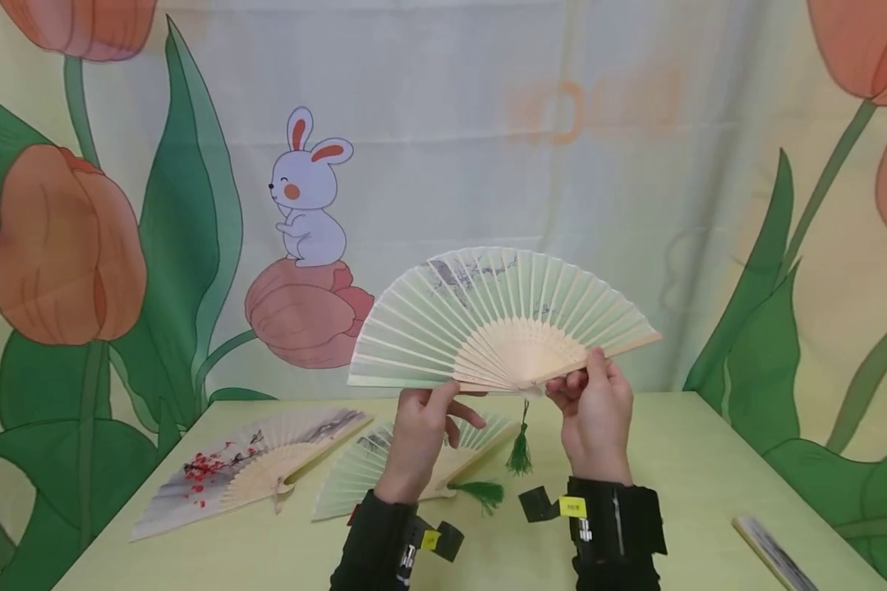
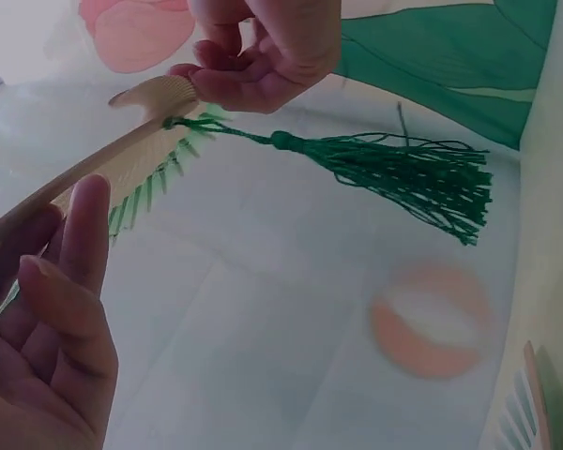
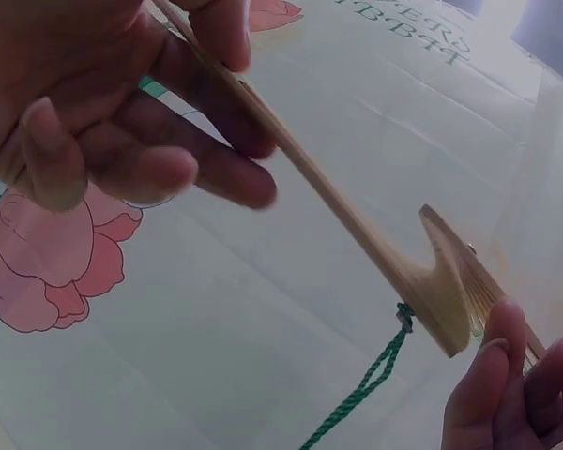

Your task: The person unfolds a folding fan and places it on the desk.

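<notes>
A pale green folding fan (image 1: 414, 328), spread wide, is held up above the table between both hands. My left hand (image 1: 421, 435) pinches its left outer rib between thumb and fingers. On the other side my right hand (image 1: 599, 410) grips the right outer rib near the pivot. From the pivot hangs a dark green tassel (image 1: 519, 453), which the left wrist view also shows as a full tassel (image 2: 403, 178). In the right wrist view, only the tassel's cord (image 3: 371, 384) is seen. Dark blossom print marks the fan's upper left.
Behind my left hand, a second green fan (image 1: 347, 476) lies spread on the table (image 1: 680, 525), its green tassel (image 1: 484, 494) beside it. Further left is a spread grey fan (image 1: 266, 451) with red blossoms. A folded fan (image 1: 772, 550) lies at the right. A printed curtain (image 1: 443, 123) hangs behind.
</notes>
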A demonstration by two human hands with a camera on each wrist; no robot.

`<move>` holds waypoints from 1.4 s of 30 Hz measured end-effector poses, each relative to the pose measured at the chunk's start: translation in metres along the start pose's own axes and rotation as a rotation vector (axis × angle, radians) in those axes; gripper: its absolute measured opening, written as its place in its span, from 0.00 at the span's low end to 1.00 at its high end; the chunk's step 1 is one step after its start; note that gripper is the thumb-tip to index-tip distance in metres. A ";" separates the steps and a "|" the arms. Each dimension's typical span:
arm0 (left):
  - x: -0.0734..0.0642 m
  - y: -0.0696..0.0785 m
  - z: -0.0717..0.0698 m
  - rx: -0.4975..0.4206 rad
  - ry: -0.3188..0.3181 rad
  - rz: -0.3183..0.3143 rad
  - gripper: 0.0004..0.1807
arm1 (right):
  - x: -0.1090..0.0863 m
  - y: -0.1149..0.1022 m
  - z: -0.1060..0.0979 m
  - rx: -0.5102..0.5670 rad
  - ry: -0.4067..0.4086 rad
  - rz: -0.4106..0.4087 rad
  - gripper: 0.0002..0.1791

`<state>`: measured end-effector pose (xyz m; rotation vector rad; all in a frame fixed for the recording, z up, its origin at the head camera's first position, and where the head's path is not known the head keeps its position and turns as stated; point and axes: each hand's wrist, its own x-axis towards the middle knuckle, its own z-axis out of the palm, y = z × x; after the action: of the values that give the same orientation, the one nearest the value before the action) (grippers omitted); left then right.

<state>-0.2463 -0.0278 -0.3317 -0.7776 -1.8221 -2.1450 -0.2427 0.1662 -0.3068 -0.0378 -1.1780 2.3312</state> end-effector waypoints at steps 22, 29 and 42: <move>-0.004 -0.036 -0.030 0.370 -0.163 -0.430 0.15 | 0.057 0.062 -0.109 -0.244 0.122 0.247 0.15; -0.024 -0.062 0.003 0.353 -0.266 -0.542 0.14 | 0.079 0.053 -0.159 -0.521 0.051 0.306 0.18; -0.053 -0.092 0.041 0.374 -0.409 -0.639 0.15 | 0.104 0.040 -0.207 -0.781 -0.055 0.356 0.23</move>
<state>-0.2368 0.0219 -0.4331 -0.6302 -2.9026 -1.9362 -0.2974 0.3486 -0.4446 -0.4930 -2.1823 1.9945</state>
